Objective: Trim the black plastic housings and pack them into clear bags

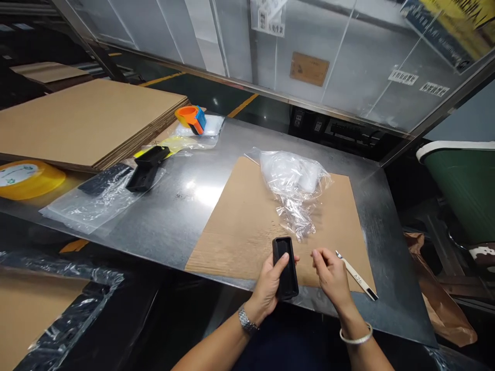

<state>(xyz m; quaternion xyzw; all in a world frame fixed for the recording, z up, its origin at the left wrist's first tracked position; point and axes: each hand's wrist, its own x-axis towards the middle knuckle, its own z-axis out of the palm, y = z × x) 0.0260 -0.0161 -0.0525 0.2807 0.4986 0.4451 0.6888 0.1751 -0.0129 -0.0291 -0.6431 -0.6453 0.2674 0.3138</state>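
My left hand [268, 282] is wrapped round a black rectangular plastic tray-like part [286, 275], its thumb pressed inside the hollow face. The part is held upright at the front edge of a cardboard sheet [232, 237]. Just to its right, my right hand [330, 273] is curled with thumb and fingertips together; whatever is between them, if anything, is too small to tell. Beside that hand lies a slim white pen-shaped tool [356, 275] marked A26, with a metal tip. Beyond both hands a crumpled clear plastic bag [296, 180] rests on the cardboard, with whitish contents I cannot make out.
The metal table [170, 216] carries more black parts [147, 169] on plastic bags at the left. Near them are stacked cardboard sheets [88, 118], an orange-and-blue tape dispenser [192, 118] and a yellow tape roll [31, 179]. A framed clear panel [309, 46] rises behind; a green bin [460, 185] stands right.
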